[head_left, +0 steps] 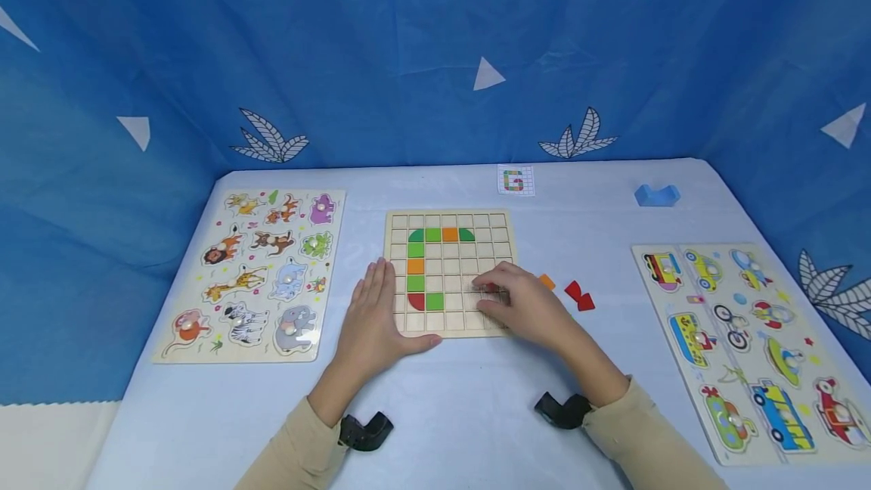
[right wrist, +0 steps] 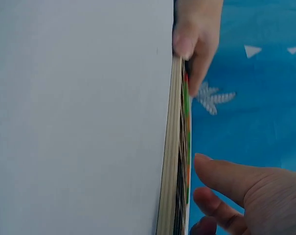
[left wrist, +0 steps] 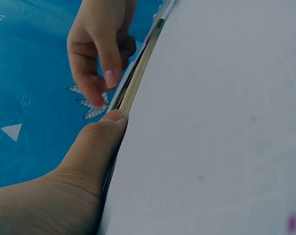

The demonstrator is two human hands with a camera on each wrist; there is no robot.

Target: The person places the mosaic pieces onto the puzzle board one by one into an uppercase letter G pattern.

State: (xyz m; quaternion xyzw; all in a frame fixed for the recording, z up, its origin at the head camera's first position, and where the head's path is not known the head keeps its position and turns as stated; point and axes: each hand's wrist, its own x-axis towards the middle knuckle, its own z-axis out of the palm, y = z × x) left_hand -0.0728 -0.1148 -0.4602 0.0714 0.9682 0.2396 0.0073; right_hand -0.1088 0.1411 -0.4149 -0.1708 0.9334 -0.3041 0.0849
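Note:
A wooden grid board (head_left: 451, 321) lies mid-table with green, orange and red tiles forming a top row, a left column and a short bottom row. My left hand (head_left: 373, 317) rests at its left side, fingers straight, the thumb along the near edge. In the left wrist view, the left thumb (left wrist: 91, 147) touches the board's edge. Over the board's right part hovers my right hand (head_left: 527, 305), fingers loosely bent with a gap to the thumb. The right wrist view shows nothing between the right thumb (right wrist: 226, 178) and fingers. Beside that hand lie an orange tile (head_left: 547, 281) and red tiles (head_left: 585, 302).
A small pattern card (head_left: 516, 181) lies behind the board. To the left is an animal peg puzzle (head_left: 255, 278); to the right, a vehicle puzzle (head_left: 742, 354). A blue notched block (head_left: 657, 196) stands at the back right. Blue cloth (head_left: 435, 59) hangs behind the table.

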